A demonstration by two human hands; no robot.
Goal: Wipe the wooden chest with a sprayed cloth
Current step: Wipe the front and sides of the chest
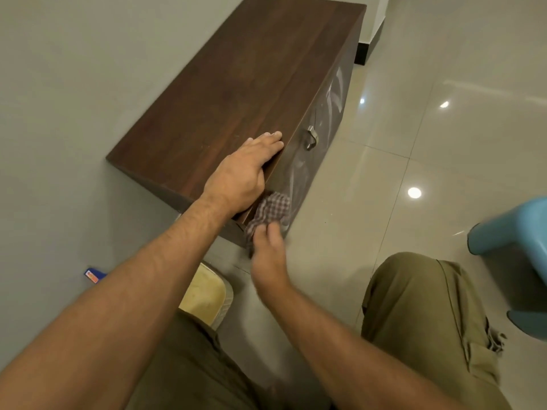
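A dark brown wooden chest (245, 78) stands against the grey wall, with a metal handle (311, 137) on its glossy front. My left hand (247, 170) lies flat on the top near the front edge, its fingers together and its thumb over the edge. My right hand (268, 250) is shut on a checked cloth (270, 210) and presses it against the lower near corner of the chest's front. Wet streaks show on the front panel above the cloth.
A blue plastic stool (515, 229) stands on the glossy tiled floor at the right. A pale yellow object (204, 294) lies on the floor below the chest. A small blue and orange item (93, 275) sits by the wall. My knees in olive trousers fill the bottom.
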